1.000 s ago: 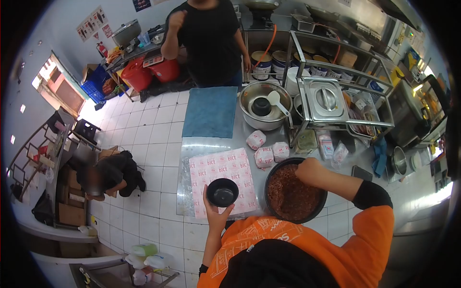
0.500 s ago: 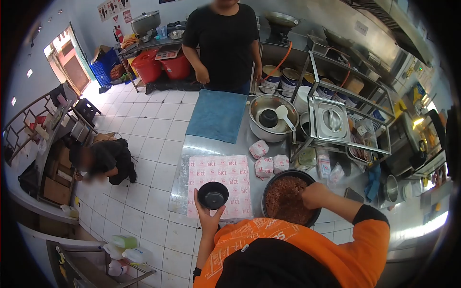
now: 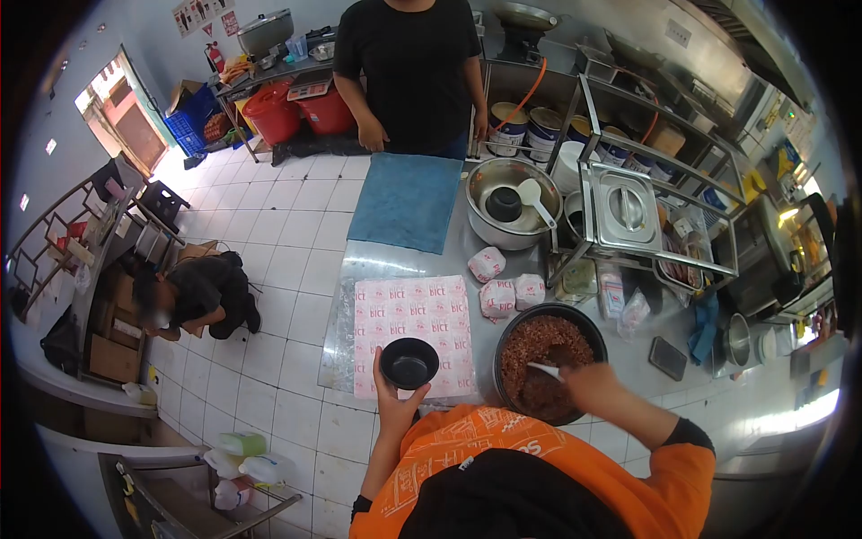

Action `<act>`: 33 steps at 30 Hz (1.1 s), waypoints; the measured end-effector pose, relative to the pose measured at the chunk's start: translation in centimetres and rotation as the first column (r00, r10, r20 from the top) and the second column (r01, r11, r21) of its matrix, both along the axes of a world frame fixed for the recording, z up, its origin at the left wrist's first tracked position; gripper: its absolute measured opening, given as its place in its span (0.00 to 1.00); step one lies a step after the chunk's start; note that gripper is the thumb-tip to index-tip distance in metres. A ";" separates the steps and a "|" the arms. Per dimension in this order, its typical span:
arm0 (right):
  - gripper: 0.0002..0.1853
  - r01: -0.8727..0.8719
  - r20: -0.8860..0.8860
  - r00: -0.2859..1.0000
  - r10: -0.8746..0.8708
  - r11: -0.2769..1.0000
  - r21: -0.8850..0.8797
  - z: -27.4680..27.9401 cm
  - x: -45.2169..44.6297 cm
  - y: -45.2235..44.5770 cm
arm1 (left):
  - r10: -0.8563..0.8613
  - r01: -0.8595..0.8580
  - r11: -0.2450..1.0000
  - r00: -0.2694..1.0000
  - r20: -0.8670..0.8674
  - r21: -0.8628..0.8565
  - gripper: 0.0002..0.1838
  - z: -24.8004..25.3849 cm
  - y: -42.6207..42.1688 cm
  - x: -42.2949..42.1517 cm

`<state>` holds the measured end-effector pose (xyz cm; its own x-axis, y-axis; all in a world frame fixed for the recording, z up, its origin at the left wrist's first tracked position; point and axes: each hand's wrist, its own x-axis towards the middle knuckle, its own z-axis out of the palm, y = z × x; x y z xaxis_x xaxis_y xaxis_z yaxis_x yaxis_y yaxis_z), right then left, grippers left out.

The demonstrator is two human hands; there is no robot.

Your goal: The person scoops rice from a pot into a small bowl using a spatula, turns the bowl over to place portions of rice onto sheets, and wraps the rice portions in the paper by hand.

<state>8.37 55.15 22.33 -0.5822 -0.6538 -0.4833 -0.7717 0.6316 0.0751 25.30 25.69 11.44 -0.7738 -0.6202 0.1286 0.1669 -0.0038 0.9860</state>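
Observation:
My left hand (image 3: 396, 406) grips a small black bowl (image 3: 409, 363) by its sides, over the near part of a stack of printed wrapping paper (image 3: 409, 310). No food is visible inside the bowl. My right hand (image 3: 596, 393) is closed around a light-coloured spoon (image 3: 544, 369), whose far end reaches into reddish-brown rice (image 3: 537, 340). This rice fills much of a dark round pot (image 3: 498, 364) at the table's near edge. Beyond the pot sit three paper-wrapped bundles (image 3: 497, 298).
A steel bowl (image 3: 512, 240) holds a black bowl and a white rice paddle. A blue cloth (image 3: 404, 202) covers the table's far end, where a person in black (image 3: 409, 81) stands. A metal rack (image 3: 588, 202) and a phone (image 3: 667, 357) lie rightward. Another person (image 3: 202, 292) crouches at left.
My right hand has shifted slightly toward me, and the spoon now shows in the rice. My left hand and the black bowl appear slightly farther right as the view shifts.

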 end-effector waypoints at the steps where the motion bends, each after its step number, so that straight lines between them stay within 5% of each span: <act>1: 0.09 0.009 -0.035 0.999 -0.009 1.000 -0.014 1.4 -1.2 0.0 | -0.011 0.011 1.000 1.000 0.008 -0.003 0.58 0.0 -0.1 0.1; 6: 0.09 0.035 -0.212 0.977 -0.015 0.996 0.088 4.0 -7.8 -1.6 | -0.062 0.062 0.998 0.997 0.040 0.012 0.58 0.6 0.0 0.1; 11: 0.07 -0.164 -0.154 0.972 0.178 0.981 0.104 1.3 -10.7 -4.2 | -0.075 0.075 0.997 0.997 0.017 -0.017 0.58 1.1 0.7 -0.2; 20: 0.12 -0.190 -0.030 0.979 0.201 0.958 0.215 -0.4 -12.6 -5.6 | -0.031 0.031 0.998 0.999 0.007 0.063 0.58 -0.1 2.3 2.0; 27: 0.10 -0.167 -0.246 0.957 0.150 0.985 -0.050 -4.3 -6.9 -0.8 | 0.044 -0.039 0.997 0.996 -0.072 0.071 0.57 -0.1 2.5 1.4; 33: 0.10 -0.091 -0.382 0.923 0.041 0.989 -0.114 -8.0 0.5 0.2 | 0.052 -0.051 0.999 0.997 -0.060 0.017 0.56 -1.1 2.2 0.7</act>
<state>8.89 55.31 14.38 -0.6581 -0.7385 -0.1467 -0.7422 0.6034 0.2918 26.01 27.85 10.33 -0.7320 -0.6611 0.1647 0.2267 -0.0083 0.9739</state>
